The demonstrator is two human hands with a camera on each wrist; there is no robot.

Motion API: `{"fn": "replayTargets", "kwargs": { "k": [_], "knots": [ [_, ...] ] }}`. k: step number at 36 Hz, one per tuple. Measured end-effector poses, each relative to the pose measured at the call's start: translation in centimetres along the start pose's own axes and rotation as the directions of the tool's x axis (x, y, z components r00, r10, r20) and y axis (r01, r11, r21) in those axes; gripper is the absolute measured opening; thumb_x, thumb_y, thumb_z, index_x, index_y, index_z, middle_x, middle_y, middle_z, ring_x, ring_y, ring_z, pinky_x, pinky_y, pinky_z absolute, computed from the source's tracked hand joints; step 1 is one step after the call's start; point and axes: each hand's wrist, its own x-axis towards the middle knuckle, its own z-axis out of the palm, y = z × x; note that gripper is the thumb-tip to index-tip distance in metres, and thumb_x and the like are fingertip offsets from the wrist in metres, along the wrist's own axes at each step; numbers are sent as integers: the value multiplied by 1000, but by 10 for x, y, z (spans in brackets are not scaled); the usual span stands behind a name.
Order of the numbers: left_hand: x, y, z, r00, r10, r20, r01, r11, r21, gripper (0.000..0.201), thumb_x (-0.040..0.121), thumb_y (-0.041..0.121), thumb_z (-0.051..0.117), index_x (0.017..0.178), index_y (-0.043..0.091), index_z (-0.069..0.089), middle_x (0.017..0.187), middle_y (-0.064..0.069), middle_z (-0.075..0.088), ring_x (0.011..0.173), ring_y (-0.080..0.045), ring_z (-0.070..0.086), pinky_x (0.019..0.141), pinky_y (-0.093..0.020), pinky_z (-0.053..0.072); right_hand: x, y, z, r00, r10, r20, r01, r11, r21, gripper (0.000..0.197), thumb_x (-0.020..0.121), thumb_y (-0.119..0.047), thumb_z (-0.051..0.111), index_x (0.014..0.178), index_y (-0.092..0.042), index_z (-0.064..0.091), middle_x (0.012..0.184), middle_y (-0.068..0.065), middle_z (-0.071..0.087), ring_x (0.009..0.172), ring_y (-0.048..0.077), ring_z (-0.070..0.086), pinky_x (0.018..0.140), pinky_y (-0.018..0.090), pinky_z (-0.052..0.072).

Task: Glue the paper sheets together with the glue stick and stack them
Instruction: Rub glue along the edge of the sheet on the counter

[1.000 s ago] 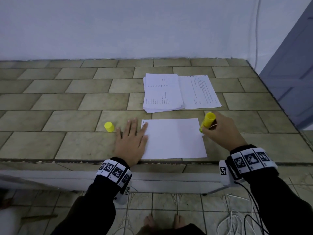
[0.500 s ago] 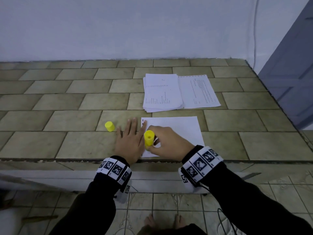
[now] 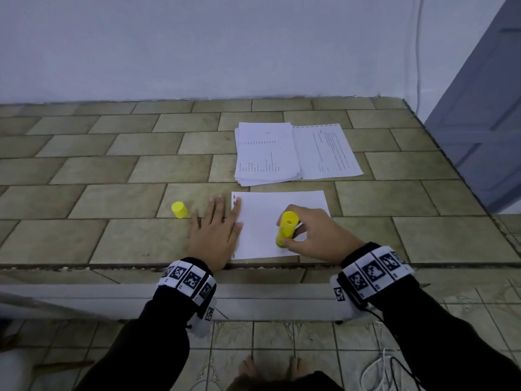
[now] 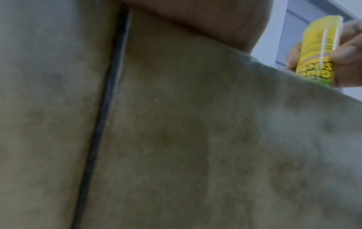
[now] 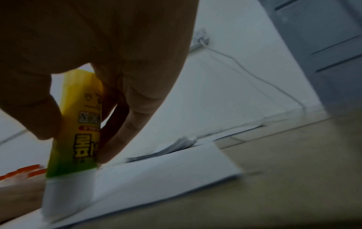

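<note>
step in hand: gluing. your right hand (image 3: 313, 235) grips the glue stick (image 3: 286, 228), tip down on the sheet (image 3: 265, 221) at the counter's near edge; your left hand (image 3: 215, 232) lies flat, pinning its left edge. next, likely: finish coating, then lay on a sheet from the pile (image 3: 265, 153).

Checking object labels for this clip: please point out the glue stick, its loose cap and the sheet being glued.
glue stick (image 3: 285, 231): head view, on the yellow barrel.
cap (image 3: 179, 210): head view, on its side wall.
sheet (image 3: 262, 221): head view, on the bare white middle.
</note>
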Motion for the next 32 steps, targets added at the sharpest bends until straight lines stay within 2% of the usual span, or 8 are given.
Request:
{"fn": "replayTargets", "kwargs": {
  "k": [7, 10, 13, 16, 20, 22, 26, 32],
  "knots": [
    [0, 2, -1, 999, -19, -26, 17, 997, -80, 80, 84, 59, -12, 157, 27, -4, 166, -2, 1, 153, -20, -4, 120, -54, -1, -34, 24, -35, 992, -20, -121, 21, 1000, 2, 10, 77, -17, 75, 80, -14, 66, 91, -2, 68, 79, 15, 68, 72, 30, 57],
    [-2, 0, -1, 998, -34, -44, 26, 984, -177, 85, 84, 63, -5, 157, 23, 13, 166, -2, 6, 152, -19, -2, 120, -53, -3, -44, 34, -47, 983, 44, -181, -45, 999, -3, 14, 73, -12, 79, 81, -14, 67, 86, -4, 70, 77, 10, 68, 73, 29, 56],
    [-3, -1, -2, 998, -38, -58, 25, 978, -205, 81, 84, 64, -1, 148, 25, 30, 165, -2, 8, 152, -17, -1, 120, -52, -4, -51, 42, -57, 975, 88, -203, -90, 996, 0, 23, 73, -8, 79, 79, -24, 64, 82, -3, 71, 79, 13, 69, 77, 38, 57],
    [-3, 0, -1, 997, -30, -69, 15, 980, -199, 78, 85, 62, -2, 145, 27, 35, 165, -1, 9, 152, -16, -1, 120, -52, -2, -54, 46, -61, 974, 92, -206, -94, 996, -1, 16, 74, -6, 77, 78, -14, 64, 79, -2, 70, 76, 13, 68, 76, 44, 56],
    [-2, 0, -1, 998, -32, -61, 20, 984, -178, 78, 85, 61, -4, 147, 31, 32, 166, 0, 6, 152, -16, -2, 120, -53, -1, -45, 43, -58, 967, 107, -233, -104, 994, 24, 25, 71, -33, 75, 91, -29, 62, 86, -4, 71, 81, 13, 70, 78, 42, 57],
    [-3, 1, -2, 997, -33, -63, 21, 983, -183, 77, 85, 60, -4, 147, 31, 33, 166, 0, 7, 152, -17, -2, 120, -53, -2, -37, 35, -51, 972, 90, -218, -87, 996, 21, 30, 75, -27, 78, 98, -32, 59, 92, -5, 71, 81, 10, 70, 79, 36, 58],
    [-4, 0, -1, 996, -36, -78, 20, 980, -199, 74, 88, 57, -3, 146, 32, 34, 166, -1, 8, 152, -15, -2, 120, -53, -3, -12, 12, -23, 992, -53, -111, 58, 998, 40, 13, 79, -11, 77, 88, -10, 67, 100, -5, 67, 81, 10, 68, 74, 22, 55],
    [-2, 0, 0, 995, -35, -93, 20, 987, -157, 70, 92, 52, -3, 149, 32, 32, 165, 0, 11, 152, -16, 1, 120, -52, 1, 23, -15, 20, 994, -99, 43, 98, 995, 35, 25, 80, -18, 76, 100, -10, 63, 98, 2, 67, 85, 13, 66, 78, 31, 57]
  ]
}}
